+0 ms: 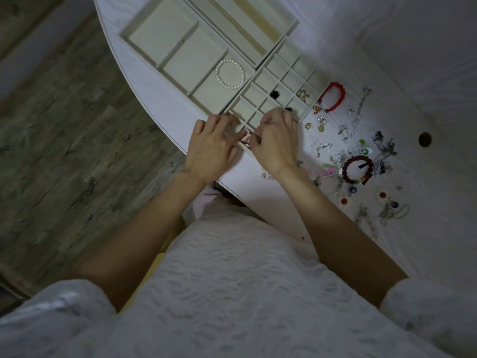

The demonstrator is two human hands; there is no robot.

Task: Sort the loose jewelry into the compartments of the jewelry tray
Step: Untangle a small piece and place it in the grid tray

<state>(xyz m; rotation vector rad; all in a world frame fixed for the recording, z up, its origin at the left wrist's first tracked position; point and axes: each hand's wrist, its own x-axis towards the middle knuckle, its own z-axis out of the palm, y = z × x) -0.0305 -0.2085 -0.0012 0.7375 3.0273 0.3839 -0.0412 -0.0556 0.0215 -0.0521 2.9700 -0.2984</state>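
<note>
- At the near edge of the white table (426, 60): both hands meet just in front of the jewelry tray (144, 27), over its near corner.
- left hand (211, 148): palm down, fingers bent toward the right hand, fingertips on a small pink piece (246, 135).
- right hand (277, 140): fingers curled inward, pinching the same pink piece from the other side. What kind of jewelry it is, can't tell; too small and mostly covered.
- Tray, large compartments on the left: pearl bracelet (230, 74) lies in the nearest large one; the others show only lining.
- Tray, small grid section on the right: black piece (275, 94) in one cell, gold piece (302, 94) in a cell to its right, another dark piece (288, 109) in a cell just beyond the right hand's knuckles.
- Loose pile on the table right of the tray: red bead bracelet (333, 95) just beside the tray's right edge, dark red bead bracelet (357, 169) nearer the person, small earrings (320, 124) between them, silver chains (384, 148) at the far right of the pile.
- Round hole (425, 139) in the tabletop, right of the pile.
- Person in a white textured top (232, 293), arms bare; wood floor (64, 151) to the left of the table.
</note>
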